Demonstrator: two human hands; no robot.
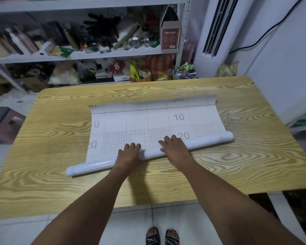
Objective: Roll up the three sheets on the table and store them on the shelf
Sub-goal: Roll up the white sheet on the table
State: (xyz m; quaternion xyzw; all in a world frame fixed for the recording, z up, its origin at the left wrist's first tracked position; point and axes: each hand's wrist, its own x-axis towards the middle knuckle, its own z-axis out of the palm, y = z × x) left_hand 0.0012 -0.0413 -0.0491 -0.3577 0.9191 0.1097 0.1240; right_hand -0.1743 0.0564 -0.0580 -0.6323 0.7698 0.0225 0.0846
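**Pressing down on a half-rolled grid sheet**

So the white sheet [148, 121] lies mid-table on the wood-grain table [60, 138], printed side up. It has grey grid lines, patches of tiny squares and big numbers like 10 and 20. Its near edge is wound into a glossy white tube [94, 165] that sits slantwise, left end closer to the person. The far edge curls up a bit. The left hand [129, 153] and right hand [173, 147] rest palms-down on the tube's middle. Fingers are flat, reaching onto the flat part, not pinching anything. A cluttered shelf [95, 55] stands behind the table.
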